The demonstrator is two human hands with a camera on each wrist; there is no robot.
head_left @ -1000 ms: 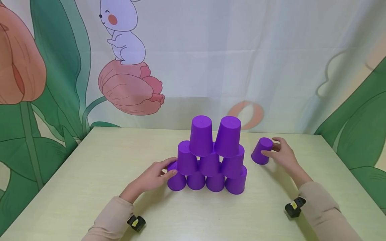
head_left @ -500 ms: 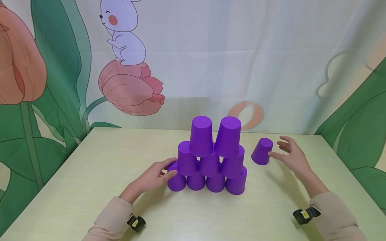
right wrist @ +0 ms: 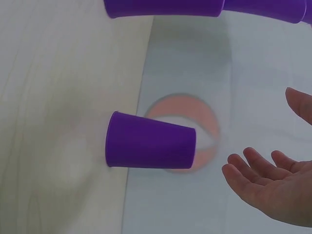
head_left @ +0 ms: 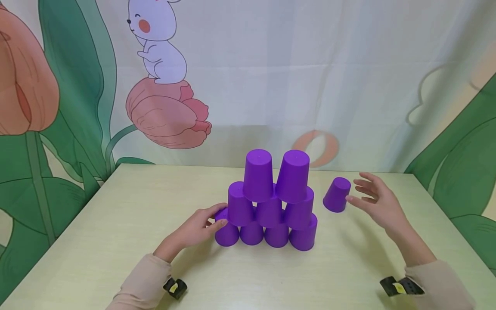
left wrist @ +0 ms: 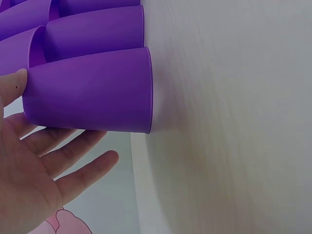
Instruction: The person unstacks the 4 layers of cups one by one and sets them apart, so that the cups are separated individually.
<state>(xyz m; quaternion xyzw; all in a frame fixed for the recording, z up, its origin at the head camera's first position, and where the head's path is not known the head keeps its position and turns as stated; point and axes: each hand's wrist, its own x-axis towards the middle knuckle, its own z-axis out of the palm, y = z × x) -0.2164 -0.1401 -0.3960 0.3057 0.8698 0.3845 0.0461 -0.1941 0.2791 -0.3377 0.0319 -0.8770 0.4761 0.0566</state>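
Upside-down purple cups (head_left: 269, 215) stand stacked in rows: several at the bottom, three in the middle, two on top. My left hand (head_left: 195, 226) holds the bottom-left cup (left wrist: 90, 92) near its upper end, thumb on one side and fingers on the other. Part of that cup's upper end is hidden under the row above. To the right of the stack, a single purple cup (head_left: 337, 195) stands upside down on the table. My right hand (head_left: 381, 204) is just right of it, fingers spread and holding nothing; the right wrist view shows a gap between the fingers and the single cup (right wrist: 151, 141).
A pale wooden table (head_left: 155, 185) bears all the cups. Behind its far edge hangs a light curtain (head_left: 248, 86) printed with tulips, leaves and a white rabbit. A black wrist camera (head_left: 175, 288) sits at the left cuff and another (head_left: 401, 286) at the right.
My right hand has let go of the single cup and drawn back to the right, its fingers spreading. The left hand, the stack and the single cup stay where they were.
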